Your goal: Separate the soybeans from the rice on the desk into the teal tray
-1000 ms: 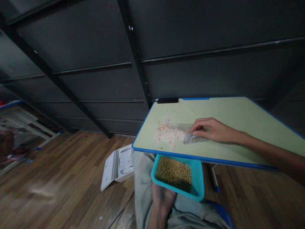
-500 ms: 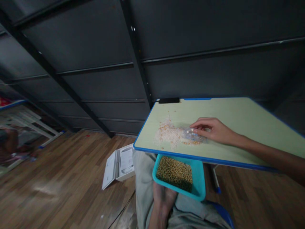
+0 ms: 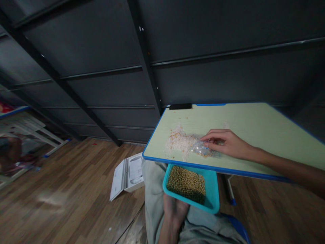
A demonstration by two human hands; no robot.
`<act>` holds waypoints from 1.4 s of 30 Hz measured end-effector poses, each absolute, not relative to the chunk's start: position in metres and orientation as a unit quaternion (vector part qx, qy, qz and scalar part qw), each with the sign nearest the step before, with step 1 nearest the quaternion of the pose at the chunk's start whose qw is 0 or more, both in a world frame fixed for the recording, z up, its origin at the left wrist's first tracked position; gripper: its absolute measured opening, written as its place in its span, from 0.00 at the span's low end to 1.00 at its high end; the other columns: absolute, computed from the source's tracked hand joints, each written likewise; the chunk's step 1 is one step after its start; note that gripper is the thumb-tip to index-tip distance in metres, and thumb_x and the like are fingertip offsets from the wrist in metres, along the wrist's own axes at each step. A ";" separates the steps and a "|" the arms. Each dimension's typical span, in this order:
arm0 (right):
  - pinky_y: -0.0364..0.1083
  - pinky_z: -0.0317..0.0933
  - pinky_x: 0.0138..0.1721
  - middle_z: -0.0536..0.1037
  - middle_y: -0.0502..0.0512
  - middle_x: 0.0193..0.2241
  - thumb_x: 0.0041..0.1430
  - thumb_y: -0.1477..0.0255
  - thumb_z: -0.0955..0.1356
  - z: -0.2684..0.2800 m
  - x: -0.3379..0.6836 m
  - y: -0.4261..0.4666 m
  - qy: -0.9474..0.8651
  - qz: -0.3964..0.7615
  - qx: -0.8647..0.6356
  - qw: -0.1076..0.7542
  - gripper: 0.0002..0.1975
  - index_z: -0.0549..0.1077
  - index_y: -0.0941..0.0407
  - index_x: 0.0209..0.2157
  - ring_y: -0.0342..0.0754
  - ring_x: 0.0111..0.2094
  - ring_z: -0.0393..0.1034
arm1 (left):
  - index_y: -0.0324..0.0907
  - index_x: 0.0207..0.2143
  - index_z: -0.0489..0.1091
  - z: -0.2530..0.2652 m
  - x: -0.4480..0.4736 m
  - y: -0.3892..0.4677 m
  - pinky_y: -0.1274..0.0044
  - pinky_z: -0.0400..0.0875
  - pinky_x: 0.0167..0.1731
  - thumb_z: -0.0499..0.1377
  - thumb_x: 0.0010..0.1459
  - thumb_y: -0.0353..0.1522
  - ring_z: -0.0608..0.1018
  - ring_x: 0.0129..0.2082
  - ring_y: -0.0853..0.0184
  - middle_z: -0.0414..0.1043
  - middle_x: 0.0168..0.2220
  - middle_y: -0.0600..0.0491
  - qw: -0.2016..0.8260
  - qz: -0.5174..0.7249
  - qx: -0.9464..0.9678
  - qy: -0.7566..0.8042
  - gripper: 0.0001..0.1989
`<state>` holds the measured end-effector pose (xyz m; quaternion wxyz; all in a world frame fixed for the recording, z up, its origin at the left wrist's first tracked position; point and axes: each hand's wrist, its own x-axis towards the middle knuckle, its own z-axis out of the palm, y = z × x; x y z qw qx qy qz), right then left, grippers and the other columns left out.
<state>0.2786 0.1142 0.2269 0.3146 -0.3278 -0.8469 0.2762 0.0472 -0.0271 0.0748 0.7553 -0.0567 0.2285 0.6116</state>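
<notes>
My right hand is closed, fingertips pinching a piece of clear crumpled plastic, perhaps a bag, low over the table. The plastic lies across some yellow beans and the right side of a spread pile of white grains mixed with yellow beans. Below the table edge, my left hand holds a turquoise plastic tray from underneath, over my lap. Its fingers are mostly hidden by the tray. Yellowish round beans fill the tray's left and middle part.
The pale green table has a blue edge, with a flat black object at its far left corner. An open white box sits on the wooden floor to the left. A dark panelled wall stands behind.
My right hand has moved slightly down and toward me with the plastic, which now covers more of the loose yellow beans. My left hand and the tray stay in place.
</notes>
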 end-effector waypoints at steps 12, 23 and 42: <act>0.47 0.69 0.34 0.80 0.56 0.37 0.65 0.66 0.70 0.222 0.277 0.112 -0.846 0.244 -0.335 0.336 0.11 0.82 0.54 0.46 0.46 0.32 0.75 | 0.47 0.51 0.79 0.078 0.047 -0.029 0.51 0.66 0.62 0.52 0.67 0.30 0.70 0.65 0.46 0.77 0.58 0.49 0.754 0.608 -0.036 0.245 0.18; 0.47 0.68 0.33 0.80 0.56 0.35 0.65 0.65 0.70 0.222 0.272 0.107 -0.840 0.273 -0.329 0.333 0.12 0.82 0.54 0.46 0.46 0.32 0.74 | 0.49 0.52 0.78 0.072 0.047 -0.027 0.52 0.69 0.60 0.54 0.66 0.30 0.73 0.62 0.47 0.79 0.55 0.47 0.748 0.617 -0.050 0.237 0.17; 0.47 0.69 0.34 0.81 0.57 0.39 0.66 0.64 0.70 0.222 0.271 0.104 -0.856 0.281 -0.297 0.317 0.12 0.81 0.53 0.46 0.47 0.35 0.76 | 0.48 0.51 0.79 0.079 0.048 -0.027 0.53 0.68 0.61 0.54 0.66 0.30 0.72 0.64 0.47 0.78 0.57 0.49 0.754 0.612 -0.038 0.236 0.17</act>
